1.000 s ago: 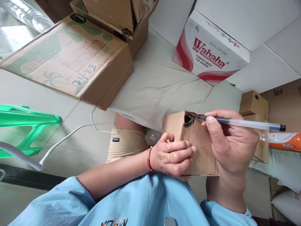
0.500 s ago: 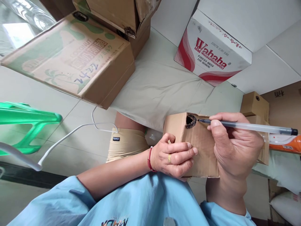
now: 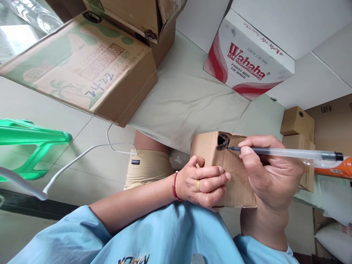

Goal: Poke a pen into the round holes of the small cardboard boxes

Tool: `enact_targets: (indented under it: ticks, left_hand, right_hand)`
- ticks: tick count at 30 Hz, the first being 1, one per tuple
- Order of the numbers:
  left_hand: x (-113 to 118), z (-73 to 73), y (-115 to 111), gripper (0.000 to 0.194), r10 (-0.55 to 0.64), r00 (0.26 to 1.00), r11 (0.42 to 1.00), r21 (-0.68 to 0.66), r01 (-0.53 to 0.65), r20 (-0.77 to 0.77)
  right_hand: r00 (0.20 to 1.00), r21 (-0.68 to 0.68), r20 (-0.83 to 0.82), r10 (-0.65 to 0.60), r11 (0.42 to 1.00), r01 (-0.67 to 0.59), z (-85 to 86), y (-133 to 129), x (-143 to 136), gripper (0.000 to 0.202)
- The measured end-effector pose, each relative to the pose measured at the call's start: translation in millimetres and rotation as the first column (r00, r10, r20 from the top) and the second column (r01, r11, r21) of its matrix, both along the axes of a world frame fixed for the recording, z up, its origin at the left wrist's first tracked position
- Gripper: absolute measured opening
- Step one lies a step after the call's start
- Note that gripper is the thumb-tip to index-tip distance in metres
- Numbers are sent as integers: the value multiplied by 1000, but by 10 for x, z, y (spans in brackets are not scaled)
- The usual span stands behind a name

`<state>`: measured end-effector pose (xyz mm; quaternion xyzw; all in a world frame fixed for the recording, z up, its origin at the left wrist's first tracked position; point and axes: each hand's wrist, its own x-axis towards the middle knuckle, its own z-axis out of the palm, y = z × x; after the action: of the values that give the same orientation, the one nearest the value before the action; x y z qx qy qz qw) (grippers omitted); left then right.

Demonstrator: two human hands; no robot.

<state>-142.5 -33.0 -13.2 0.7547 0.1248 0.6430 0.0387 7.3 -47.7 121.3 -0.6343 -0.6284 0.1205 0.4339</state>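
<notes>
A small brown cardboard box (image 3: pixel 238 183) rests near my lap, tilted, with a dark hole (image 3: pixel 221 140) at its upper edge ringed by black ink. My left hand (image 3: pixel 205 183), with a gold ring and a red bracelet, grips the box's left side, its fingers laid across the front face. Between the thumb and fingers of my right hand (image 3: pixel 266 165) is a pen (image 3: pixel 297 153) with a clear barrel and black end. The pen's tip points left and meets the lower right rim of the inked ring. Part of my right palm hides the box's right side.
A large carton (image 3: pixel 82 69) marked 2422 stands upper left, and a white and red Wahaha carton (image 3: pixel 244 62) sits on the pale cloth (image 3: pixel 187 95). A green plastic stool (image 3: pixel 33 146) and a white cable (image 3: pixel 79 154) are at left. Small boxes (image 3: pixel 297 123) stand at right.
My right hand and the pen have shifted slightly left and down, the tip moving from the ring's right side to its lower right. My left hand and the box stay put.
</notes>
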Motion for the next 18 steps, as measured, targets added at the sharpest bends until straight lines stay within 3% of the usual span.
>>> enact_targets:
  ticks: [10, 15, 18]
  left_hand:
    - [-17, -29, -13, 9, 34, 999, 999, 10, -34, -30]
    - [-16, -8, -7, 9, 31, 999, 999, 9, -31, -23]
    - [-19, 5, -7, 10, 17, 1000, 1000, 2, -17, -18]
  right_hand:
    - [990, -67, -57, 128, 989, -132, 32, -10, -15, 6]
    - [990, -46, -106, 96, 994, -101, 17, -14, -49, 5]
    - [983, 31, -181, 42, 999, -37, -3, 12, -93, 9]
